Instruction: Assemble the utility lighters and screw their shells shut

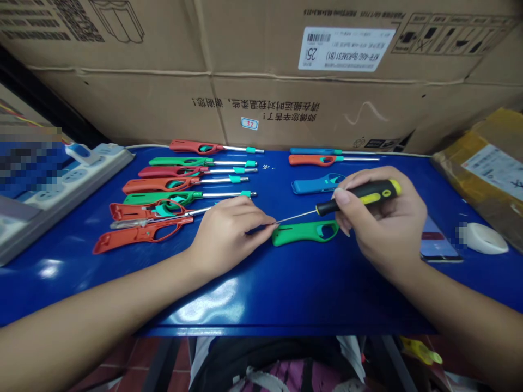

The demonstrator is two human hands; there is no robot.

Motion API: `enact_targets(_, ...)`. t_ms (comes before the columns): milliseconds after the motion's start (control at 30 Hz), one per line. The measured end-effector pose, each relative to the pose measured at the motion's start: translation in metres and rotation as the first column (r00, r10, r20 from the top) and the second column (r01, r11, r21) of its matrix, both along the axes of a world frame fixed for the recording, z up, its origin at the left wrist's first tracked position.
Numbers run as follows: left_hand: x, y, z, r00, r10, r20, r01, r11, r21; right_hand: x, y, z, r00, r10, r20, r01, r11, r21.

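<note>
My right hand [382, 220] is closed round a black and yellow screwdriver [362, 195], its thin shaft pointing left and down. The tip meets the left end of a green lighter handle [304, 232] lying on the blue table [261, 294]. My left hand [229, 234] pinches at that same left end, fingers pressed together where the tip touches. What its fingertips hold, beyond the handle's end, is too small to make out.
Several long lighters in red, green and orange [183, 185] lie in rows at the left. Blue and orange lighters [327, 158] and a blue handle [316, 184] lie behind. A power strip [69, 179], a phone [439, 245], a white mouse [484, 238] and cardboard boxes [261, 71] surround the table.
</note>
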State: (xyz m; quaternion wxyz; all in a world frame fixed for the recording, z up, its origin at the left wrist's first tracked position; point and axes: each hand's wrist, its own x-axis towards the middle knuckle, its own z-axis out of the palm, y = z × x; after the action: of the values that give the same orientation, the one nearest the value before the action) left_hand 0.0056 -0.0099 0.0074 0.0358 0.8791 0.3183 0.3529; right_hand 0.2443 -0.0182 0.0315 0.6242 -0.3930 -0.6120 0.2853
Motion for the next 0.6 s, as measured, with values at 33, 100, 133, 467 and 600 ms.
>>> enact_targets(33, 0.0, 0.0, 0.0, 1.0, 0.008, -0.027, -0.008, 1.0, 0.019, 0.0, -0.002, 0.002, 0.999, -0.01, 0.05, 0.008, 0.999, 0.046)
enact_targets(100, 0.0, -0.002, 0.0, 0.997, 0.017, -0.079, -0.014, 0.999, 0.047, -0.001, -0.006, 0.005, 0.992, 0.008, 0.124, -0.022, 0.993, 0.118)
enact_targets(133, 0.0, -0.002, 0.0, 0.995, 0.017, -0.1, -0.012, 0.999, 0.053, -0.002, -0.008, 0.006, 0.988, 0.033, 0.15, -0.053, 0.989, 0.135)
enact_targets(467, 0.007, -0.004, -0.001, 0.998, -0.056, 0.004, 0.056, 0.982, -0.179, -0.001, -0.018, 0.008, 0.971, 0.139, 0.196, -0.148, 0.989, 0.03)
enact_targets(600, 0.01, -0.004, -0.005, 0.996, -0.048, 0.07, 0.064, 0.968, -0.242, -0.002, -0.015, 0.008, 0.977, 0.168, 0.132, -0.164, 0.985, -0.046)
